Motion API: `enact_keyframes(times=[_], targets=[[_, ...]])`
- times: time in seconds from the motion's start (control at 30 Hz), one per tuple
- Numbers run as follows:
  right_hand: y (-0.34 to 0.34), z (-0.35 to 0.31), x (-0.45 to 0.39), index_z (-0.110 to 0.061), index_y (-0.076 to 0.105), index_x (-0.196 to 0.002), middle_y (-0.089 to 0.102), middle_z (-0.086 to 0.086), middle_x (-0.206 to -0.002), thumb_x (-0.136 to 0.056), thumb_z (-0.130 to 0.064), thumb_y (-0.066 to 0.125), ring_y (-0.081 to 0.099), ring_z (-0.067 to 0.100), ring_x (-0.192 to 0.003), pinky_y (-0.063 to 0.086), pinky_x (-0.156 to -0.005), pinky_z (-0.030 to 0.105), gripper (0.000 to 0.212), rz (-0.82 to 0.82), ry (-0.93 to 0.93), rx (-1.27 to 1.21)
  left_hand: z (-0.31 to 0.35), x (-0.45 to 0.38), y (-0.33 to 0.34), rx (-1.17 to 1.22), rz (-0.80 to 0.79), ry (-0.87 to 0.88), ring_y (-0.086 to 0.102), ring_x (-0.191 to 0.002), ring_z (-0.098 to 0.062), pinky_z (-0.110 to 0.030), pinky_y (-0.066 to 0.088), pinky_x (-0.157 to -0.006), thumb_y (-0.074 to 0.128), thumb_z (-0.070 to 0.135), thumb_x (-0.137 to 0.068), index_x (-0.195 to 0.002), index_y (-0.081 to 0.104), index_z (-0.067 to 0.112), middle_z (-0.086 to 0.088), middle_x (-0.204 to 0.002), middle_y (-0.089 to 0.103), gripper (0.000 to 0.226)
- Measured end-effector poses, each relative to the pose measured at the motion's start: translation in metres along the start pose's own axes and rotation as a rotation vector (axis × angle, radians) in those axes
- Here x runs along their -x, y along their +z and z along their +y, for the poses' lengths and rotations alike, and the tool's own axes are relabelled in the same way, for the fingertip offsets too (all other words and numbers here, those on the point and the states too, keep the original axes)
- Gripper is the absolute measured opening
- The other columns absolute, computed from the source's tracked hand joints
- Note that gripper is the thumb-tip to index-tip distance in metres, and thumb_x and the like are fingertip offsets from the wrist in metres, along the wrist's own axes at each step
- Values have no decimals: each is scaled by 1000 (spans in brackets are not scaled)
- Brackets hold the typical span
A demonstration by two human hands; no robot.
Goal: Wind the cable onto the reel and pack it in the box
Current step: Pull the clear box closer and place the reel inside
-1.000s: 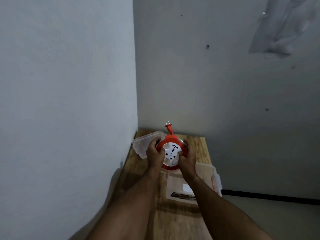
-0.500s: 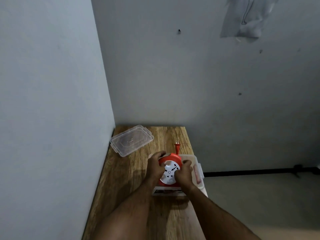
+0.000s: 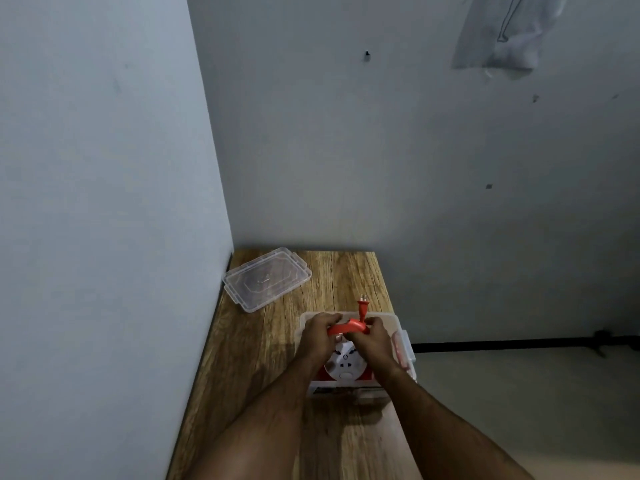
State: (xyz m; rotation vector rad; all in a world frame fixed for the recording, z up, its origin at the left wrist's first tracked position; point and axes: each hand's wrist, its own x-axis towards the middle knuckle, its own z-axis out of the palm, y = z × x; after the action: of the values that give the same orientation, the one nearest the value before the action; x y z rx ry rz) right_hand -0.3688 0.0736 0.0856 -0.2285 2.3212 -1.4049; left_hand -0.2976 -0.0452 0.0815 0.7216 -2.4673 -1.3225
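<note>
Since half a second ago both hands have slid from the reel's sides up to its far orange rim, and the reel now sits lower, inside the box.

Left to right: clear lid [image 3: 267,278] lies flat on the wooden table [image 3: 249,358], near the left wall, well apart from the box. Left hand [image 3: 317,337] has fingers curled over the top-left of the orange rim, gripping it. Cable reel [image 3: 346,367] rests in the clear plastic box [image 3: 398,322], its white socket face up toward the camera, orange flange showing at the far edge and at the lower corners. Orange plug [image 3: 362,308] stands up from the reel's far rim, prongs pointing away, above the box's far wall. Right hand [image 3: 375,342] has fingers curled at the top-right of the rim beside the plug's base; whether they pinch the cable or the rim, cannot tell. Box's right-side latch hangs outward.
</note>
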Motion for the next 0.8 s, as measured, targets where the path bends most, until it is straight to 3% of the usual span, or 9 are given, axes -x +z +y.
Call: enact_keyframes(times=[0.07,0.17,0.27,0.3,0.4,0.47,0.57,0.67,0.8], targets=[[-1,-2,2,-16,55,-116,69,1,-105,-83,-26,79,68,19,-98,57,-83,37,42,-3,-75,25,1,0,-1,-22,5,28,60,-92,13,2,45,-74,63,-4,-97,-127,69,5,-11,-129,69,32],[-4,-4,0,-15,53,-120,67,1,-109,-85,-22,79,68,18,-99,58,-89,41,44,-5,-132,164,3,2,-2,-86,39,52,61,-97,7,-1,46,-80,66,-4,-95,-128,70,4,-11,-130,70,34],[-5,-5,-2,-14,51,-120,67,4,-110,-86,-20,78,68,21,-100,57,-91,44,43,-26,-137,228,3,4,-2,-148,62,26,66,-118,-22,-28,51,-103,62,-6,-95,-126,71,5,-14,-130,70,35],[-5,-5,-2,-13,51,-120,67,4,-110,-87,-20,78,68,22,-101,56,-91,45,43,-29,-129,245,3,6,-1,-162,66,13,65,-121,-28,-34,51,-104,62,-5,-94,-124,72,4,-16,-128,70,33],[-9,-3,-5,-10,49,-121,66,6,-109,-88,-21,76,67,25,-101,56,-91,46,44,7,-49,220,3,10,1,-152,131,-61,72,-102,-19,-8,54,-72,75,6,-91,-114,74,3,-12,-115,75,24],[-13,3,-7,-5,48,-125,67,11,-112,-89,-18,75,67,28,-103,57,-92,48,47,26,24,104,6,11,1,-120,128,-125,74,-81,-12,-11,56,-60,82,20,-88,-107,75,3,-9,-104,78,26],[-10,13,-4,-1,50,-128,67,16,-116,-91,-18,73,66,31,-108,56,-95,51,47,11,110,-10,7,7,1,-161,92,-158,75,-89,-19,-34,62,-80,80,37,-88,-105,73,5,-7,-103,77,38],[-2,11,-1,-3,57,-122,68,16,-112,-94,-18,68,66,30,-106,56,-95,49,34,2,240,-74,4,4,4,-201,133,-153,70,-104,-17,-28,58,-84,80,39,-87,-113,71,10,-4,-115,74,40],[-1,3,-3,-5,55,-124,69,17,-111,-98,-20,63,67,32,-103,57,-95,50,31,-92,396,-154,-1,5,7,-199,184,-121,66,-109,-14,-18,47,-83,83,33,-86,-115,71,11,-4,-118,71,38]])
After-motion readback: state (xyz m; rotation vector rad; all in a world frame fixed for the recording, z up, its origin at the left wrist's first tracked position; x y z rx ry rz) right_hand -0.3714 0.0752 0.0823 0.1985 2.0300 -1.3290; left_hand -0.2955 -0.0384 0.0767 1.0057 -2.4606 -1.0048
